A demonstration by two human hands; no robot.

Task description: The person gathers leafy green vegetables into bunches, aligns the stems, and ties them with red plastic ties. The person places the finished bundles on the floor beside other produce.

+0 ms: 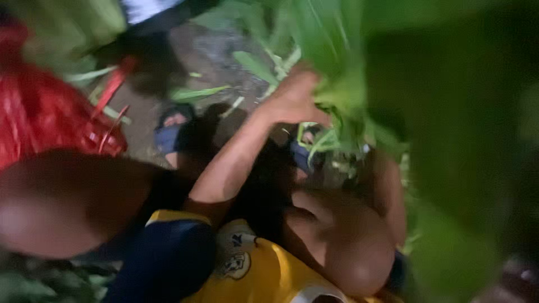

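One hand (292, 101) of mine closes its grip on leafy green stalks (331, 132) above bare soil (219, 50); my other hand is out of sight; red mesh bag (39, 112) lies left.

Dim warm light, heavy motion blur, foreground leaves out of focus

Blurred green leafy stalks (331, 120), apparently bunched upright.

Left hand (292, 100) apparently gripping leafy green stalks (337, 120)
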